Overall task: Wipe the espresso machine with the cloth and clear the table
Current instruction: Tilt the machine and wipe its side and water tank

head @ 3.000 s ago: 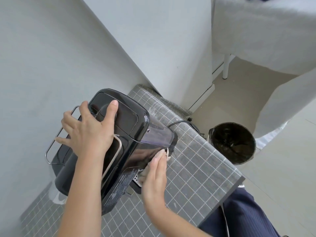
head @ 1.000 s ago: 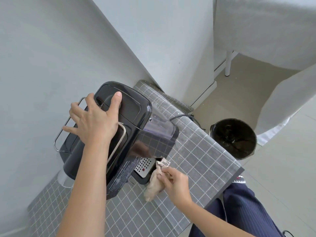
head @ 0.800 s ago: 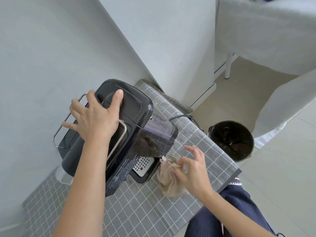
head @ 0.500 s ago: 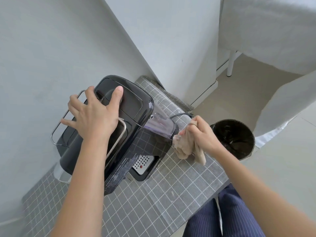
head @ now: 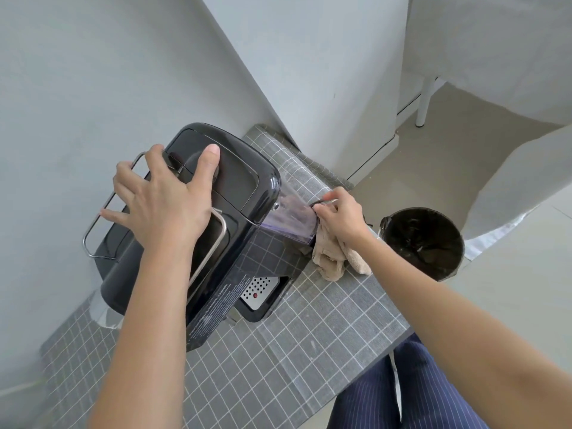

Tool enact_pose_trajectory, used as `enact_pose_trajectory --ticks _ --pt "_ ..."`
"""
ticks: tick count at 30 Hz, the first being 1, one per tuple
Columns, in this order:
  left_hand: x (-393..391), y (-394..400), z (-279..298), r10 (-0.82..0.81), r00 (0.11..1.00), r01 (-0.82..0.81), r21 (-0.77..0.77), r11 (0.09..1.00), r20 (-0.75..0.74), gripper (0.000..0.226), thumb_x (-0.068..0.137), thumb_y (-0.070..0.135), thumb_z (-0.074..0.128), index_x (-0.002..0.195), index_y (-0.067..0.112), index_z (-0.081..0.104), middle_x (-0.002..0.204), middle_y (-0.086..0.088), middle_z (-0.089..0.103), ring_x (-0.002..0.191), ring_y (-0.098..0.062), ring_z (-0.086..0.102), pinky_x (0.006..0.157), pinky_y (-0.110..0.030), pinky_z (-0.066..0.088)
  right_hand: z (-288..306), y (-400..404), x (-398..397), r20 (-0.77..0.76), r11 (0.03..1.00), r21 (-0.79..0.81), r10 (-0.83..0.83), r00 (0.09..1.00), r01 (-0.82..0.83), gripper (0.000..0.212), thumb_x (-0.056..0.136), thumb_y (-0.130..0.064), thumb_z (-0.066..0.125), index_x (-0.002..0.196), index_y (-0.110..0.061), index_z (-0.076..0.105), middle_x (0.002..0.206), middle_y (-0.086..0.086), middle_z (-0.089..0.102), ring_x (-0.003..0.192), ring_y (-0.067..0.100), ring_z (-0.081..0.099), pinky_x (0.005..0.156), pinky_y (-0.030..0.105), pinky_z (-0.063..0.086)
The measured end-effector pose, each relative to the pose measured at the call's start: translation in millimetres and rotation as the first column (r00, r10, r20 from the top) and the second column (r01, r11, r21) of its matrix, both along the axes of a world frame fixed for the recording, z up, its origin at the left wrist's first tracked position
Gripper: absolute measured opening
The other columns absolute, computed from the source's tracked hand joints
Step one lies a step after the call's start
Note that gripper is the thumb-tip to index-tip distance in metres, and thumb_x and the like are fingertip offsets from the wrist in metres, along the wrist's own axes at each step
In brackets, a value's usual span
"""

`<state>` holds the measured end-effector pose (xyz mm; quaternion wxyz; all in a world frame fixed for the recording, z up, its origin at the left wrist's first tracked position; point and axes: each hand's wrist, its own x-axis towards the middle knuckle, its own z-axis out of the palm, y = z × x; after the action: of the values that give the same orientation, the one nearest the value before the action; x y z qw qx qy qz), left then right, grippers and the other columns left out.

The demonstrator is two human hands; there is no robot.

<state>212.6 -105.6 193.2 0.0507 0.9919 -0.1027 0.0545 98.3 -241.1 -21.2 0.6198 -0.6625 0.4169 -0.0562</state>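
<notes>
A black espresso machine [head: 244, 193] stands on the table with a grey grid-patterned cover [head: 294, 351], against the wall. My left hand [head: 161, 202] lies flat on the machine's top, fingers spread over its wire rail. My right hand [head: 340, 216] grips a beige cloth [head: 332, 260] and presses it against the far side of the machine's clear water tank [head: 289, 221]. The loose end of the cloth hangs down onto the table. The drip tray [head: 257, 289] with its perforated metal plate shows at the machine's base.
A black bin [head: 424, 239] with a dark liner stands on the floor just past the table's right edge. A black power cord [head: 322, 201] runs by the tank. White cloth-covered furniture [head: 495, 51] fills the upper right. My legs in striped trousers [head: 402, 394] are under the table edge.
My right hand lifted the cloth off the table in front of the drip tray and carried it up and right to the water tank. My left hand stayed on the machine's top.
</notes>
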Motion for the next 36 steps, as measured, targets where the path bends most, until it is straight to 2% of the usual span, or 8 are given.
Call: enact_pose_trajectory --ticks 4,6,9,11,16,20,27,36 --pt "-0.2 0.6 -0.1 0.0 1.0 0.0 -0.008 1.0 -0.003 0.093 0.072 0.088 0.024 0.142 0.029 0.034 0.151 -0.014 0.022 0.145 -0.028 0.013 0.111 -0.068 0.003 -4.9 2.5 3.7 -0.001 0.999 -0.013 -0.045 0.999 0.045 0.017 0.085 -0.026 0.07 0.081 -0.01 0.076 0.079 0.006 0.073 0.067 0.01 0.056 0.055 0.017 0.042" --pt "-0.2 -0.1 0.1 -0.001 1.0 0.001 -0.011 1.0 -0.004 0.093 0.072 0.088 0.024 0.142 0.029 0.034 0.151 -0.014 0.022 0.145 -0.028 0.013 0.111 -0.068 0.003 -4.2 0.8 -5.0 0.016 0.999 -0.029 0.02 1.0 -0.02 0.022 0.087 -0.026 0.064 0.085 -0.008 0.077 0.084 0.011 0.074 0.068 0.008 0.054 0.061 0.02 0.045" --pt "1.2 0.3 -0.3 0.002 1.0 -0.002 -0.008 1.0 0.006 0.092 0.072 0.088 0.025 0.142 0.028 0.034 0.151 -0.014 0.022 0.145 -0.029 0.014 0.11 -0.068 0.004 -1.0 0.9 -14.9 0.061 0.983 -0.084 0.168 0.984 -0.162 0.024 0.093 -0.019 0.06 0.11 -0.013 0.075 0.111 -0.001 0.074 0.101 0.006 0.062 0.088 0.017 0.045" --pt "1.2 0.3 -1.3 0.004 1.0 -0.004 -0.008 1.0 0.006 0.092 0.072 0.088 0.025 0.142 0.028 0.035 0.151 -0.015 0.023 0.145 -0.029 0.014 0.11 -0.069 0.004 -1.1 6.2 -15.4 0.066 0.973 -0.161 0.18 0.981 -0.168 0.027 0.095 -0.014 0.057 0.117 -0.012 0.072 0.119 0.0 0.071 0.112 0.012 0.062 0.09 0.007 0.039" --pt "0.4 -0.7 -1.1 0.012 1.0 -0.012 -0.019 1.0 -0.002 0.09 0.074 0.087 0.026 0.142 0.028 0.034 0.151 -0.015 0.022 0.145 -0.029 0.012 0.109 -0.069 0.002 -10.5 30.9 -11.4 0.063 0.953 -0.303 0.05 0.997 -0.029 0.029 0.097 -0.009 0.052 0.117 -0.012 0.071 0.098 0.011 0.066 0.088 0.021 0.059 0.076 0.021 0.042" --pt "0.4 -1.4 -0.8 0.013 1.0 -0.013 -0.017 1.0 -0.001 0.09 0.074 0.087 0.026 0.142 0.028 0.034 0.151 -0.015 0.022 0.145 -0.03 0.012 0.109 -0.07 0.002 -8.9 51.2 -18.7 0.106 0.951 -0.276 -0.114 0.988 0.14 0.026 0.097 -0.01 0.053 0.114 -0.007 0.072 0.092 0.012 0.064 0.078 0.016 0.053 0.07 0.0 0.035" --pt "1.2 -0.6 -1.8 0.007 1.0 -0.007 -0.02 1.0 0.001 0.091 0.073 0.087 0.026 0.141 0.027 0.035 0.151 -0.016 0.023 0.145 -0.03 0.013 0.109 -0.071 0.002 -5.6 86.4 -30.3 0.139 0.937 -0.237 -0.229 0.963 0.257 0.024 0.099 -0.011 0.052 0.086 -0.003 0.071 0.073 0.011 0.056 0.066 0.023 0.051 0.061 0.014 0.034" --pt "1.8 0.0 -2.1 0.007 1.0 -0.007 -0.014 1.0 0.002 0.091 0.073 0.088 0.025 0.14 0.027 0.035 0.151 -0.017 0.022 0.145 -0.029 0.013 0.108 -0.072 0.001 -8.1 117.3 -38.2 0.16 0.931 -0.286 -0.187 0.969 0.227 0.021 0.097 -0.007 0.052 0.104 -0.002 0.072 0.079 0.012 0.058 0.07 0.027 0.057 0.064 0.035 0.049"
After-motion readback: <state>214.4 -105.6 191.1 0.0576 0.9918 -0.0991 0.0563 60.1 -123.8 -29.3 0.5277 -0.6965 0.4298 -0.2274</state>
